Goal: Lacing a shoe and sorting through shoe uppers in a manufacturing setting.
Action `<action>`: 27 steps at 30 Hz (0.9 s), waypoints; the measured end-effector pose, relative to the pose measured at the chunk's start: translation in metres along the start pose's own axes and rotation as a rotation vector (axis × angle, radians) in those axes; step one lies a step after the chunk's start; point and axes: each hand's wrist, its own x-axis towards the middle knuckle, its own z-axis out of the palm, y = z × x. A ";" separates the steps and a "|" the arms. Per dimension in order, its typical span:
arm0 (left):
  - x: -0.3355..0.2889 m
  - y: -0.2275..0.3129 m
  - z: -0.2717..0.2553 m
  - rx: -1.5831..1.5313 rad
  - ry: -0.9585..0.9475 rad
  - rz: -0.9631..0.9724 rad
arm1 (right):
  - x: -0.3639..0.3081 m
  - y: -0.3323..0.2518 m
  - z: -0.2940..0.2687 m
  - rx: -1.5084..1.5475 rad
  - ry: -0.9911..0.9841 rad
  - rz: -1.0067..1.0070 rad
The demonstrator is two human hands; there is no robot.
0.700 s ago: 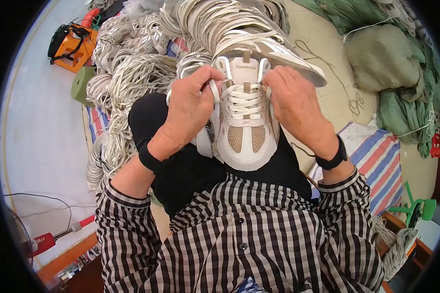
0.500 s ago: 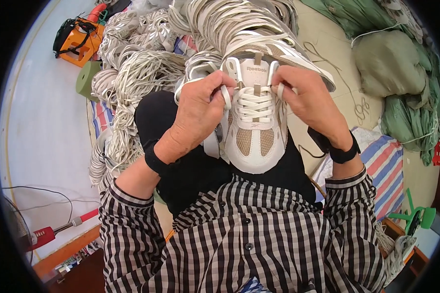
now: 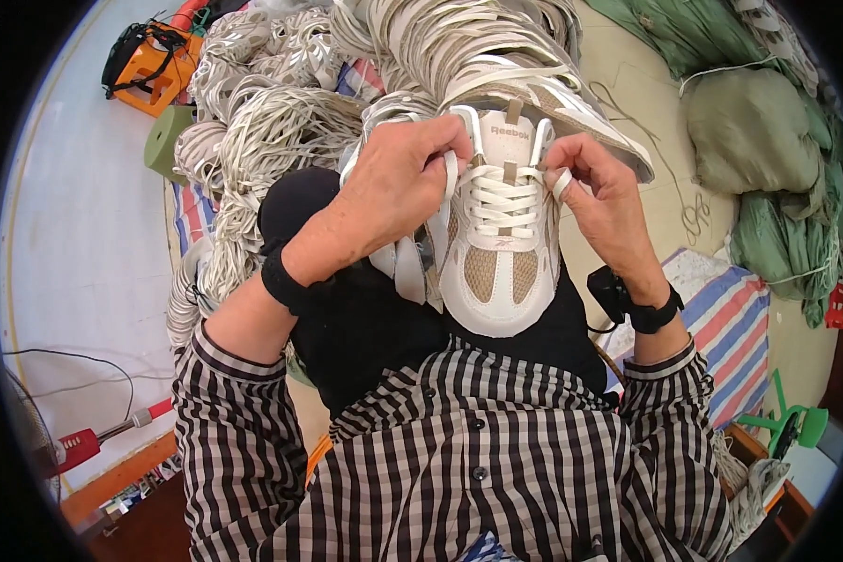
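A white and tan sneaker upper [image 3: 501, 272] rests across my dark-trousered lap, its toe pointing toward me. White shoelace [image 3: 503, 201] crisscrosses through its eyelets below the tongue [image 3: 509, 136]. My left hand [image 3: 398, 178] is closed on a lace end at the upper's left edge, with a loop of it showing by the thumb. On the other side, my right hand [image 3: 595, 187] pinches the other lace end between thumb and fingers. Both hands sit level with the top eyelets. Both wrists wear black bands.
Stacked sneaker uppers [image 3: 478, 56] fan out just beyond the one on my lap. Bundles of white laces [image 3: 276, 140] lie to the left, near an orange plastic stool [image 3: 155, 75] and a green roll [image 3: 167, 142]. Green sacks [image 3: 749, 126] and a striped sheet [image 3: 721, 318] lie right.
The upper and both hands have shifted slightly right in view. My right hand's fingers have loosened and turned a little, its lace still pinched.
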 end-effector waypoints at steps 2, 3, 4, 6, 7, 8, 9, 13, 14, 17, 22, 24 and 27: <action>0.005 0.003 -0.002 0.008 -0.024 0.003 | 0.001 -0.002 0.002 -0.038 0.023 -0.062; 0.008 0.005 -0.003 0.017 -0.049 0.007 | 0.003 -0.004 0.001 -0.156 -0.001 -0.113; 0.009 0.005 -0.003 0.014 -0.051 0.010 | 0.005 -0.007 0.000 -0.274 -0.025 -0.164; 0.010 0.008 -0.003 0.146 -0.087 0.098 | 0.008 -0.014 -0.004 -0.332 -0.078 -0.181; 0.012 0.012 -0.005 0.143 -0.085 0.102 | 0.010 -0.018 -0.006 -0.387 -0.132 -0.200; 0.015 0.017 -0.007 0.176 -0.118 0.089 | 0.012 -0.023 -0.009 -0.392 -0.131 -0.200; 0.017 0.019 -0.008 0.211 -0.152 0.071 | 0.014 -0.025 -0.011 -0.414 -0.166 -0.199; 0.018 0.011 -0.010 0.213 -0.159 0.149 | 0.021 -0.029 -0.021 -0.422 -0.302 -0.142; 0.015 0.007 -0.018 0.123 -0.199 0.170 | 0.023 -0.031 -0.026 -0.422 -0.302 -0.146; 0.017 -0.001 -0.040 0.181 -0.174 0.305 | 0.029 -0.041 -0.051 -0.479 -0.228 -0.184; 0.044 0.013 -0.046 0.362 -0.272 0.593 | 0.048 -0.047 -0.037 -0.467 -0.282 -0.408; 0.047 0.011 -0.043 0.365 -0.315 0.631 | 0.053 -0.050 -0.033 -0.809 -0.540 -0.579; 0.059 0.014 -0.045 0.443 -0.506 0.558 | 0.064 -0.055 -0.037 -0.846 -0.681 -0.548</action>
